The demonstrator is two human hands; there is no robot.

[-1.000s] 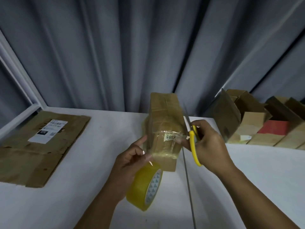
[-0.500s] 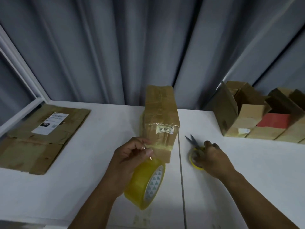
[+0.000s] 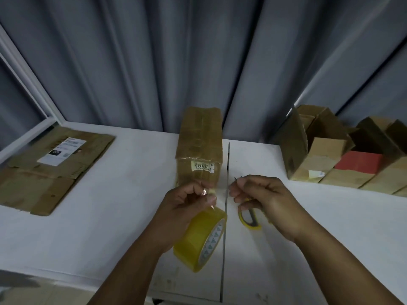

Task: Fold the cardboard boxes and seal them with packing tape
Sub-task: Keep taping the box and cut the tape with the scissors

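As left hand grips one tape roll, one taped box

Site is reading as a makeshift packing and shipping station, not a home. A white table is serving as the work surface, with a grey curtain hanging behind it as a backdrop. Flattened cardboard is lying at far left, bearing a printed shipping label. Open cartons are crowding the right side. A taped box is standing at centre, with a tape roll and scissors sitting close by.
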